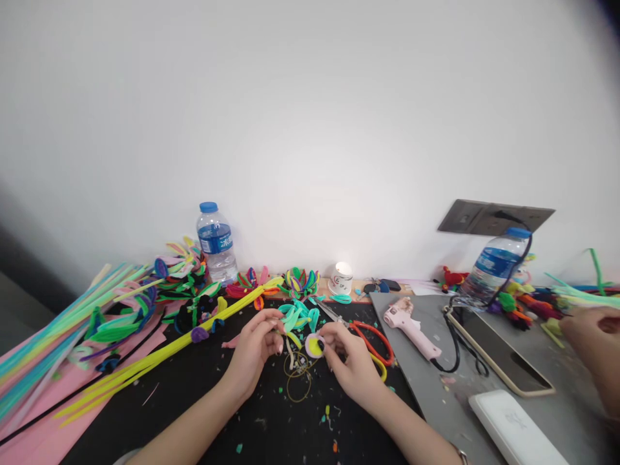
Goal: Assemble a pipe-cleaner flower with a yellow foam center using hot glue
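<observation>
My right hand [351,361] pinches a round pipe-cleaner piece [315,347], lilac at the rim, yellow inside, with a black spot at its right side. To its left, my left hand [256,349] is closed, fingertips together; whatever lies between them is too small to name. A short yellow pipe-cleaner strip [294,338] shows between the two hands. Thin gold wire loops [298,374] lie on the black mat just below. Beyond my fingers is a cluster of turquoise pipe-cleaner loops [295,315]. Red-handled scissors [375,339] lie behind my right hand, their handles partly hidden.
Pipe-cleaner bundles [140,361] fill the left side. Water bottles [216,245] stand by the wall, near a paper cup [340,279]. On the right lie a pink glue gun [411,328], a phone [498,349] and a white power bank [513,426]. Another person's hand [593,342] is at far right.
</observation>
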The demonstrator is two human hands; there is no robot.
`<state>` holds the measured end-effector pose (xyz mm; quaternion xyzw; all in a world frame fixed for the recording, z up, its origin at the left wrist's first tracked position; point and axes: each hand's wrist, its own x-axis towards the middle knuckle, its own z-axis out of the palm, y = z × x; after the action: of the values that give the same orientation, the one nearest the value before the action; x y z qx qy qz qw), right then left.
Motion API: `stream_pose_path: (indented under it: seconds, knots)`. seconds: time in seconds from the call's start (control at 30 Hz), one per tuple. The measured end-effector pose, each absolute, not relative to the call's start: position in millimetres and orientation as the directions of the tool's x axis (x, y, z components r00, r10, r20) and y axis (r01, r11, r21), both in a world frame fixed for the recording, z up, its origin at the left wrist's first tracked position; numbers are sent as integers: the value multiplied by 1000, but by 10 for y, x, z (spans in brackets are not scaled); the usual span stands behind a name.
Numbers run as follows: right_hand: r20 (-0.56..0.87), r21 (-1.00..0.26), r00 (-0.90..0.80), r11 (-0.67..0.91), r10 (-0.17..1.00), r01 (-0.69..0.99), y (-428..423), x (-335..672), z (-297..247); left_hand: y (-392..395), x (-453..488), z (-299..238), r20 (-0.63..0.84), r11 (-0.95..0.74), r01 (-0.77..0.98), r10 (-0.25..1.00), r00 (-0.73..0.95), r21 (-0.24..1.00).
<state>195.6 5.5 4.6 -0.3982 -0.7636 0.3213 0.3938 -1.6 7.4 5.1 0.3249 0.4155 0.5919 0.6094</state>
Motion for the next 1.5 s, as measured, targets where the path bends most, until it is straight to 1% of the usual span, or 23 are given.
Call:
stream_pose_path:
  seconds: [0.2, 0.37, 1.0, 1.5]
  knots:
    - [338, -806, -375, 471, 863, 357, 53, 1966, 23, 62, -1, 110, -178, 132, -397, 981, -79, 908]
    - [341, -809, -373, 471, 863, 350, 54, 1965, 34, 63, 15, 109, -179, 133, -361, 979, -95, 923]
    - [347, -803, -381, 481, 857, 351, 68, 1980, -11, 66, 26, 106, -191, 153, -359, 979, -75, 921]
    - [339, -807, -377, 472, 862, 355, 82, 1975, -17, 66, 30, 107, -200, 174, -278, 978, -66, 945]
